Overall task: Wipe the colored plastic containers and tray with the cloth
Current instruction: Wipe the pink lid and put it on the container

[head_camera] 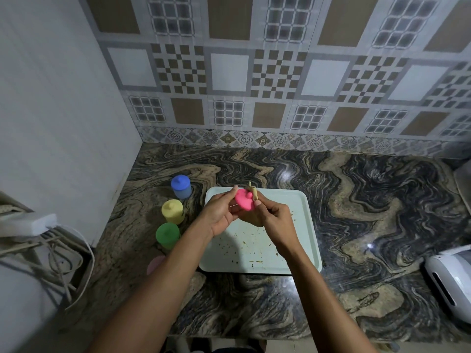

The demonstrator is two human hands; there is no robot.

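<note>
Head view, the only one. The left hand [219,216] is gripping the pink container [244,203], fingers curled round it, holding it up over the far end of the tray [303,225] and clear of it. The right hand [276,222] is pinching the cloth [254,194] against the container's right side. A tan bunch under the container is likely the rest of the cloth, but that is hard to say. The tray is lying on the tabletop [369,212], carrying crumbs and yellowish smears. The blue container [181,187], yellow container [172,211] and green container [167,235] are standing in a row just left of the tray, lids on.

Step in hand, by judgement: wiping the pink container's lid and side. To do it well, the left hand should be turning the container while the right hand is dragging the cloth round the rim and the knob. Pressure should be light so the lid is not popping off. Working over the tray means the dirt is dropping there, so the tray is best wiped last.

Hidden: a pale pink thing [156,263] beside the left forearm is half covered, maybe another container, cannot tell. The pink container's body is covered by both hands. Whether the three in the row are clean is too small to tell. A white appliance [448,276] is cut off at the right edge, and the cables [51,250] at the left are blurred.
</note>
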